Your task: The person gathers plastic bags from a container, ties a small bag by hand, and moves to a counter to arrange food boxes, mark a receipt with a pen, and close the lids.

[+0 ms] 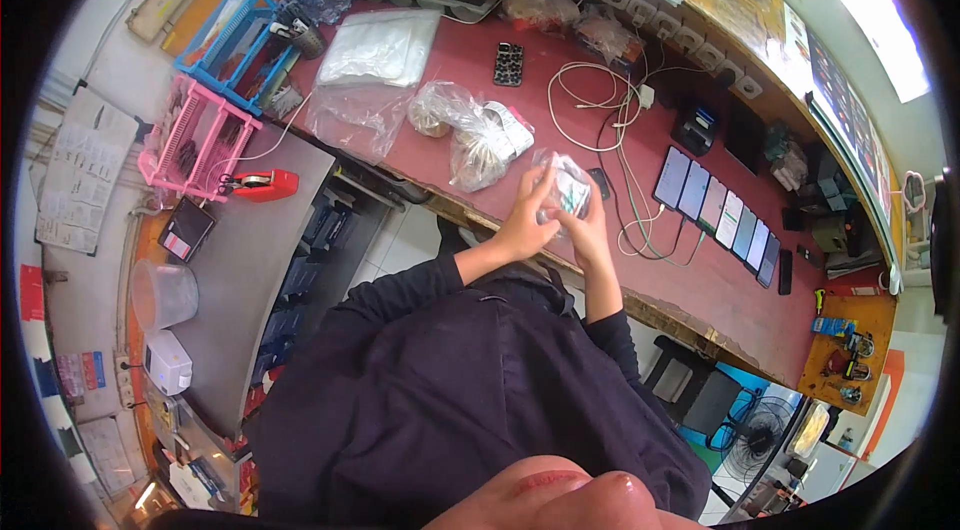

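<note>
Between my two hands is a small clear plastic bag with white and greenish contents that I cannot make out. My left hand grips its left side, fingers curled against the plastic. On the other side my right hand closes round the bag's lower right. Both hands are above the front edge of the red table. Just left of them lie clear bags with contents and a roll of white tape or labels. A dark phone lies right beside my right hand.
Several phones lie in a row to the right. White cables loop across the table behind my hands. A stack of clear plastic bags and a patterned phone case lie farther back. Pink and blue baskets stand left.
</note>
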A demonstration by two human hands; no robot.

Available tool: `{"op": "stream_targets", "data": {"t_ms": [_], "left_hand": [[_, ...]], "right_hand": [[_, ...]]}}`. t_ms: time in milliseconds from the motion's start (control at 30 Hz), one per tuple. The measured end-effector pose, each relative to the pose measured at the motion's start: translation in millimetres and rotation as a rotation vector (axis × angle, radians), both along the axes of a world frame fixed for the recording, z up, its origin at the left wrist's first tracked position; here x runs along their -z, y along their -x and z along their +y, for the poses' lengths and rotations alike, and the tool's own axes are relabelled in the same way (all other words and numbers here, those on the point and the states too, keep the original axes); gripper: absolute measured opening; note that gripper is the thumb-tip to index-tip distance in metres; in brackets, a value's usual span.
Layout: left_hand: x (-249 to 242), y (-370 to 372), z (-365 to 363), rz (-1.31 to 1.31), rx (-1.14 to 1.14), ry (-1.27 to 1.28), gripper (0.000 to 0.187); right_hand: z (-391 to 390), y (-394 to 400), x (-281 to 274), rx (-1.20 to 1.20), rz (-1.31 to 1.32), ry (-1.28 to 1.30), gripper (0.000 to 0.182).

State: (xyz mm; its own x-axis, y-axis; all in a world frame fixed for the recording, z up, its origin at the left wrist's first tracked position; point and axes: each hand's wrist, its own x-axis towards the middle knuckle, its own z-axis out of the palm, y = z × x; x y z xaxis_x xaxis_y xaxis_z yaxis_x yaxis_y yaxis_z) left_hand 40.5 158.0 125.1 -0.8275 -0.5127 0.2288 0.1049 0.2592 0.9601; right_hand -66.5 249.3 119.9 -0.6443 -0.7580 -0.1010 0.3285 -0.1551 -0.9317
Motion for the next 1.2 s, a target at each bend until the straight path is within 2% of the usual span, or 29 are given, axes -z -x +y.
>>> {"op": "stream_targets", "data": {"t_ms": [67,100,133,167,200,233,267,300,333,367,433,467,533,567,633,667,733,767,800,833,900,933,1000,1033,1067,1100,1133,1200], "left_hand": [[-4.3,1.4,2.8,0.077,-0.056,0.069,0.089],[-5.3,1.5,-4.2,0.023,-0.074,0.210,0.086],[-6.1,0.7,-7.7,-0.032,-0.090,0.350,0.083],[-10.5,-0.6,-6.9,-0.106,-0.156,0.197,0.072],[-6.8,-2.2,-9.6,-0.108,-0.155,0.197,0.072],[-1.0,-3.3,-15.9,-0.118,-0.242,0.325,0.067],[-0.5,-2.6,-21.1,-0.128,-0.328,0.454,0.063],[-2.2,0.2,-25.1,0.056,-0.434,0.602,0.040],[0.2,0.5,-30.7,0.058,-0.433,0.605,0.040],[0.3,-2.4,-37.3,0.077,-0.379,0.584,0.031],[1.6,-9.0,-47.0,0.107,-0.272,0.569,0.018],[-0.2,-10.6,-48.0,0.105,-0.276,0.568,0.018],[-2.8,-13.1,-48.6,-0.032,-0.238,0.355,0.029],[-9.5,-15.4,-49.1,-0.032,-0.241,0.353,0.029],[-23.7,-21.9,-50.0,-0.468,-0.005,0.229,0.047],[-13.6,-24.0,-50.1,-0.468,-0.004,0.228,0.047],[18.8,-28.5,-48.1,-0.294,0.200,-0.002,0.056],[23.9,-28.8,-43.6,-0.187,0.142,0.023,0.057],[10.8,-29.6,-39.6,-0.191,0.146,0.020,0.057],[-2.7,-30.1,-36.5,-0.089,0.012,-0.006,0.057],[-69.8,-38.4,-26.2,0.081,-0.181,0.004,0.052],[-64.0,-44.4,-30.6,0.068,-0.176,-0.002,0.052],[-44.8,-56.7,-38.7,0.405,-0.348,0.545,0.051],[-37.3,-50.7,-39.3,0.076,-0.371,0.445,0.044],[7.1,-53.0,-52.3,-0.514,-0.343,0.518,0.033],[51.5,-75.2,-60.6,-0.559,-0.196,0.493,0.026],[74.9,-91.5,-66.9,-0.594,-0.059,0.471,0.020],[42.1,-104.9,-56.0,-0.772,-0.100,0.237,0.013]], "right_hand": [[-4.6,-3.4,9.5,0.058,0.352,-0.213,0.076],[-7.7,-3.3,10.6,0.130,0.623,-0.335,0.076],[-9.2,-3.3,11.3,0.128,0.621,-0.336,0.076],[-11.8,-6.9,-0.7,0.127,0.690,-0.488,0.075],[-13.5,-8.6,-7.1,0.128,0.757,-0.640,0.074],[-12.2,-4.3,6.9,0.158,0.905,-0.668,0.075],[-10.8,-3.3,3.9,0.160,0.904,-0.668,0.075],[-9.3,-3.2,-1.4,0.071,0.910,-0.731,0.077],[-8.9,-2.3,-4.6,-0.017,0.915,-0.790,0.079],[-8.2,-0.3,-2.6,-0.015,0.915,-0.787,0.079],[-5.7,3.3,7.7,-0.116,0.997,-0.600,0.078],[-4.5,2.3,12.5,-0.120,0.997,-0.599,0.078],[-0.5,0.4,23.6,0.123,0.894,-0.620,0.072],[3.8,3.3,34.8,0.119,0.896,-0.621,0.072],[15.3,11.5,55.2,0.032,0.778,-1.042,0.067],[18.6,12.6,55.0,0.033,0.778,-1.043,0.067],[22.4,13.1,50.8,-0.275,0.229,-0.899,0.055],[23.1,11.6,48.6,-0.273,0.224,-0.900,0.055],[24.2,9.2,44.3,-0.184,0.193,-0.656,0.049],[25.8,7.6,39.5,-0.095,0.161,-0.414,0.043],[16.9,-14.4,-36.7,0.205,0.435,-0.223,0.035],[14.5,-19.1,-52.8,0.207,0.423,-0.233,0.035],[9.5,-24.7,-66.1,0.585,0.944,-0.123,0.032],[11.8,-15.7,-32.2,0.426,0.913,-0.383,0.021],[32.7,-1.4,34.5,0.163,1.042,-0.611,0.017],[45.4,13.9,78.6,-0.107,1.168,-0.824,0.013],[50.0,4.8,54.0,-0.172,1.011,-0.975,0.011],[64.7,-1.8,40.6,-0.198,0.586,-0.751,0.014]]}}
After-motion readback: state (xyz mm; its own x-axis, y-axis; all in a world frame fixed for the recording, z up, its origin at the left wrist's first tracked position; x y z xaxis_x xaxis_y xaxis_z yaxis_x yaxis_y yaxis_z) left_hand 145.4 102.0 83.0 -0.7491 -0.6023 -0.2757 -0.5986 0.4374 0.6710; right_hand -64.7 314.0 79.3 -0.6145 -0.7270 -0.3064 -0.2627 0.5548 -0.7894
